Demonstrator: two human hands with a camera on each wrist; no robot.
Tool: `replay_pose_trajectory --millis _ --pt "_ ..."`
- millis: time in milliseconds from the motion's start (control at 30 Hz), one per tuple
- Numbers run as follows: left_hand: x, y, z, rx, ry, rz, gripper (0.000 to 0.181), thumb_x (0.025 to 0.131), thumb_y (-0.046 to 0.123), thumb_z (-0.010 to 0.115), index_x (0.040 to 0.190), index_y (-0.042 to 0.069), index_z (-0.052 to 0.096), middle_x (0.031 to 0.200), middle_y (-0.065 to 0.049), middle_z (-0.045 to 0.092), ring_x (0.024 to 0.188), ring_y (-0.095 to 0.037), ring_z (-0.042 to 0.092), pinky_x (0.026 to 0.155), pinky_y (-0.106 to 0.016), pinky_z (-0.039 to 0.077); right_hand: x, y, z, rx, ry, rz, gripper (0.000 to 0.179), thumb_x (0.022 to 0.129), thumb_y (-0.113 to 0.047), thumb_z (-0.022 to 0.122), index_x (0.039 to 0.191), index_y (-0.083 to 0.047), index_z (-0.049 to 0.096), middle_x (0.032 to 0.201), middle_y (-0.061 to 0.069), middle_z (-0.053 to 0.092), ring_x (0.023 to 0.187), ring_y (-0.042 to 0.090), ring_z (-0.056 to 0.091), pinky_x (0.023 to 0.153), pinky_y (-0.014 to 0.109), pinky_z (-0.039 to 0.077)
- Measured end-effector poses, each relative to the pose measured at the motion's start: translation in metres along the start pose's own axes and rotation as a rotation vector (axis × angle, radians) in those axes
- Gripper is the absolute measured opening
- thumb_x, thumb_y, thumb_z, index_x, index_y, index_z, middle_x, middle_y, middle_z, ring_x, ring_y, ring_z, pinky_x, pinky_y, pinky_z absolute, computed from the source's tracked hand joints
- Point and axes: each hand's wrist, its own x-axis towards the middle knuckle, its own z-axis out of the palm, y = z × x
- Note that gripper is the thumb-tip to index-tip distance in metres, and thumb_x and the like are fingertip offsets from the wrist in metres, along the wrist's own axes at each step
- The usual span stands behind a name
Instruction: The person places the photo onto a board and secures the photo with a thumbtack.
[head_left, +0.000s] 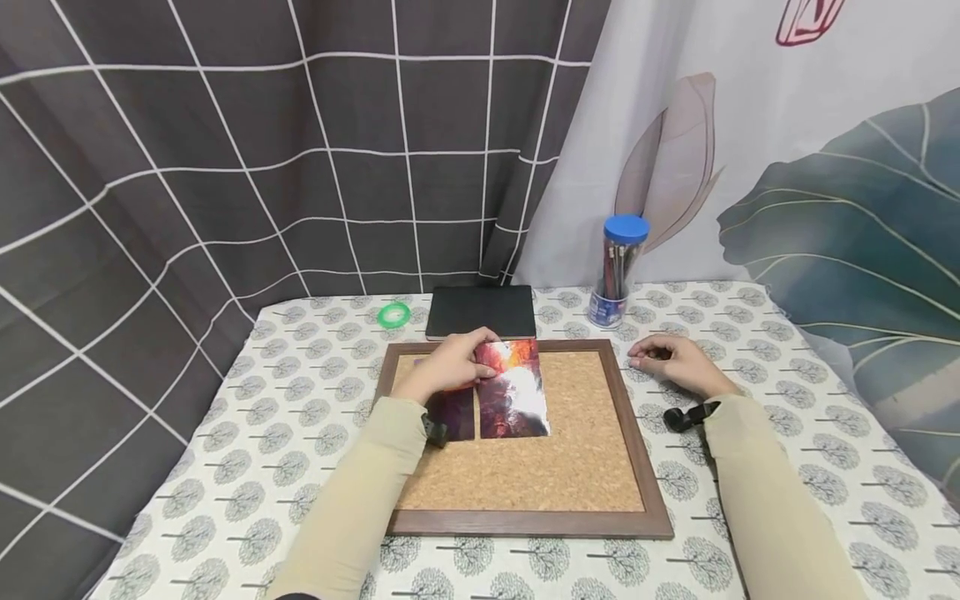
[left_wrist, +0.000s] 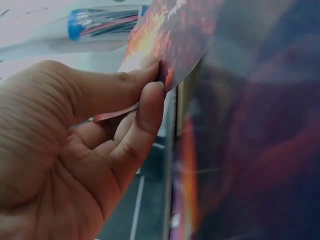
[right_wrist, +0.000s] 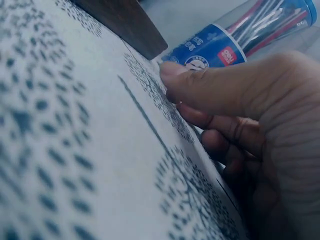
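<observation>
1. The left hand (head_left: 453, 364) pinches the bright print (head_left: 513, 400) at its upper left edge, thumb on one face and fingers on the other; the wrist view shows it bent there.
2. That print is over the board (head_left: 525, 475), its top reaching across the far side of the brown frame (head_left: 525, 525). Whether it touches the cork cannot be told.
3. A darker print (head_left: 456, 421) is just left of it on the board, partly hidden by the left hand, a narrow strip of cork showing between them.
4. The right hand (head_left: 681, 365) is on the bench (head_left: 810, 408) side, right of the frame, fingers curled and thumb near the index finger; whether they pinch anything small cannot be told.
5. Beyond the board are green tape (head_left: 393, 315), a black pad (head_left: 480, 310) and a blue-lidded jar (head_left: 609, 279) of pencils.
</observation>
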Motion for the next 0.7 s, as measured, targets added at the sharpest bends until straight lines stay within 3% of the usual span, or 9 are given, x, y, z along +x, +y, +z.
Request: replay_pose_trajectory --millis 133,367,700 --pt "0.003 -0.005 0.008 0.010 -0.010 0.010 0.049 0.090 0.012 0.076 0.134 0.009 0.055 0.086 -0.004 0.061 0.066 -0.011 0.065 0.063 -0.026 0.055 0.001 0.001 0.001 -0.037 0.002 -0.019 0.021 0.094 -0.038 0.072 0.105 -0.021 0.074 0.101 0.004 0.067 0.086 0.021 0.059 0.074 0.030 0.049" --pt "0.007 -0.013 0.011 0.142 0.021 0.040 0.048 0.087 0.022 0.080 0.129 0.010 0.060 0.095 -0.002 0.063 0.084 -0.017 0.057 0.078 -0.034 0.049 0.002 -0.001 0.001 -0.047 0.025 -0.017 0.017 0.093 -0.036 0.072 0.101 -0.021 0.074 0.101 0.002 0.068 0.085 0.021 0.060 0.073 0.031 0.050" --pt "0.006 -0.016 0.011 0.201 0.017 0.038 0.049 0.088 0.027 0.080 0.128 0.008 0.060 0.086 0.001 0.060 0.076 -0.014 0.055 0.073 -0.030 0.048 0.002 0.000 0.003 -0.031 0.022 0.007 0.022 0.093 -0.038 0.072 0.101 -0.018 0.072 0.092 0.006 0.065 0.076 0.021 0.056 0.066 0.031 0.048"
